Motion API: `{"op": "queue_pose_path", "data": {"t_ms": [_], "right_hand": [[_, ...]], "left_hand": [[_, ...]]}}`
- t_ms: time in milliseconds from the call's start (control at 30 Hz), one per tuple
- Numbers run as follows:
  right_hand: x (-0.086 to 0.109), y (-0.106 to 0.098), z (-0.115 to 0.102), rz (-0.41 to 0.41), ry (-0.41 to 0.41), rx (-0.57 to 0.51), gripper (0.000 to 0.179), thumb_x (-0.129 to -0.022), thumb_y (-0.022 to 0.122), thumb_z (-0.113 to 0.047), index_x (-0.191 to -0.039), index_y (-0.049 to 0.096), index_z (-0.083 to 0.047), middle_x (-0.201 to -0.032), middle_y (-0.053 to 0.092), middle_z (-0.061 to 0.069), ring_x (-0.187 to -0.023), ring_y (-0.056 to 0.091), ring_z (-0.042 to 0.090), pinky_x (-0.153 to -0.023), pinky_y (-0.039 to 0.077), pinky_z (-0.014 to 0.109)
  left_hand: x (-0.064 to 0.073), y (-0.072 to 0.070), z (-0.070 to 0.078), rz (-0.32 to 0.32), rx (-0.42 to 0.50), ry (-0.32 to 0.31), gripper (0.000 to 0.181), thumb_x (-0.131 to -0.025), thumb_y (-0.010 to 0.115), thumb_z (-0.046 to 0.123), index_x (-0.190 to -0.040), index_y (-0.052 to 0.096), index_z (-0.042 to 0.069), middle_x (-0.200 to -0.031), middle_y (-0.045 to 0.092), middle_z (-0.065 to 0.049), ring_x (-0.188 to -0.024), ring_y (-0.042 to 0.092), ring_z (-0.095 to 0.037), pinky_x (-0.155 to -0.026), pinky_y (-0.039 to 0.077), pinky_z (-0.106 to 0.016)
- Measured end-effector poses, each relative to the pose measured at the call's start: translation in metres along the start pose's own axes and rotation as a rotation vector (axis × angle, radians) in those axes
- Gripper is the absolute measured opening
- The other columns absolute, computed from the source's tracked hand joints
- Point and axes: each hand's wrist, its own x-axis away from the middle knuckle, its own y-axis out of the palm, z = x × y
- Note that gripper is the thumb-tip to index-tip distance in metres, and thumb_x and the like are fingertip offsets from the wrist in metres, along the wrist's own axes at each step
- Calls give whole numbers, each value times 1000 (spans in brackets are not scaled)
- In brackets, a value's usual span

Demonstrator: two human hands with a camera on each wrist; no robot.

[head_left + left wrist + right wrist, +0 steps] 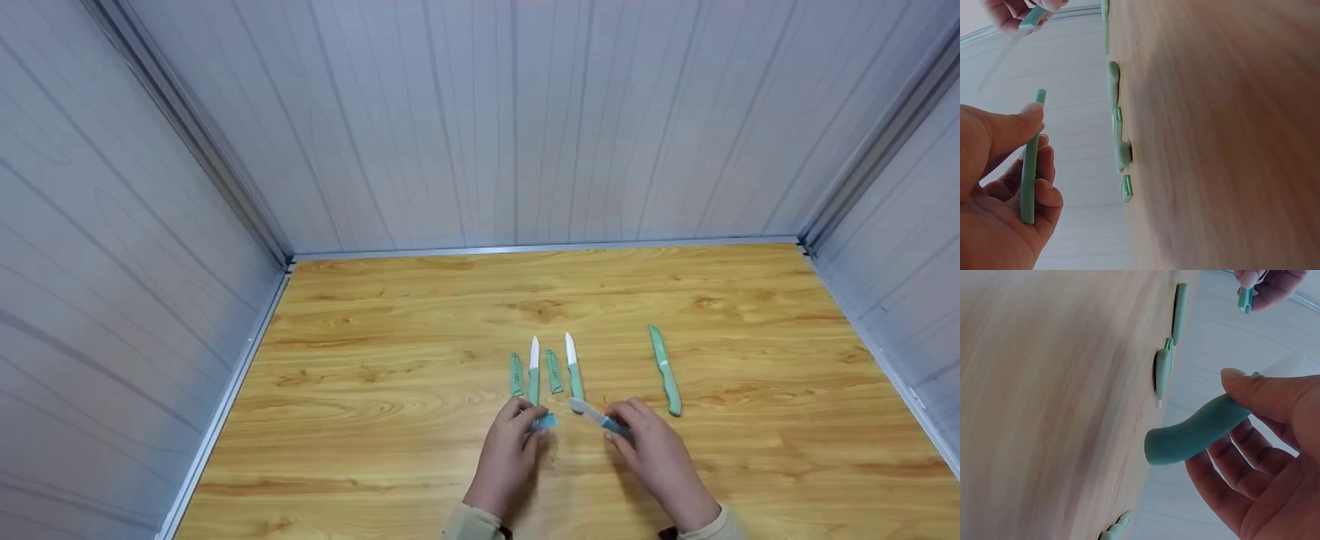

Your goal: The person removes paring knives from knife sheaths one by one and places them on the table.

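My left hand [508, 444] pinches a green blade sheath [1028, 174] between thumb and fingers, its open end pointing right. In my right hand [654, 448] is a paring knife [1193, 432], gripped by its green handle. The knife's pale blade points left toward the sheath, with a gap between them. Just beyond the hands, two more white-bladed knives lie on the table, a left one [534, 381] and a right one [575, 377]. A loose green sheath lies left of each: the outer sheath [516, 375] and the inner sheath [553, 371].
Farther right lies a green knife [670, 386] with its blade covered by a sheath. Everything rests on a wood-grain table [360, 420]. Pale panel walls enclose it at the back [480, 135], left and right.
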Motion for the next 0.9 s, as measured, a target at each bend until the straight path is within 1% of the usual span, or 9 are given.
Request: {"op": "queue_pose_path", "data": {"t_ms": [200, 367, 500, 667, 800, 900], "right_hand": [[-1, 0, -1, -12, 39, -8, 25, -77, 79, -6, -94, 65, -19, -86, 56, -10, -80, 57, 6, -70, 51, 33], [-2, 1, -1, -28, 65, -42, 23, -79, 78, -7, -94, 65, -18, -87, 59, -10, -81, 58, 5, -68, 52, 28], [-3, 1, -2, -55, 90, -96, 22, -80, 77, -6, -95, 64, -17, -85, 61, -9, -79, 60, 7, -65, 52, 24], [-4, 1, -4, -95, 137, -180, 24, -81, 75, -4, -101, 65, -13, -85, 64, -4, -79, 61, 10, -63, 52, 24], [-5, 1, -5, -108, 161, -207, 27, -81, 75, -4, -106, 65, -10, -85, 65, -2, -78, 61, 11, -63, 52, 24], [-5, 3, -5, -120, 186, -232, 27, -81, 75, -5, -105, 65, -10, -85, 64, -3, -78, 61, 11, -64, 53, 25]], "left_hand": [[1, 1, -1, -15, 7, 30, 28, -87, 66, -2, -114, 68, 7, -105, 52, 7, -101, 53, -8, -88, 48, -27], [0, 2, -1, -22, 18, 24, 30, -87, 64, -5, -115, 68, 7, -106, 52, 7, -102, 53, -8, -89, 48, -27], [0, 2, 0, -17, 40, 14, 30, -88, 62, -6, -115, 68, 7, -105, 50, 8, -101, 53, -8, -89, 48, -27], [1, 2, 1, -11, 86, 9, 30, -89, 60, -6, -115, 68, 7, -100, 50, 7, -97, 53, -7, -86, 49, -23], [0, 2, 1, -17, 77, -3, 26, -89, 61, -4, -109, 68, 10, -97, 54, 8, -93, 54, -6, -84, 50, -24], [-1, 2, 1, -23, 69, -21, 21, -88, 63, -3, -100, 66, 14, -93, 57, 9, -90, 55, -6, -81, 50, -26]]}}
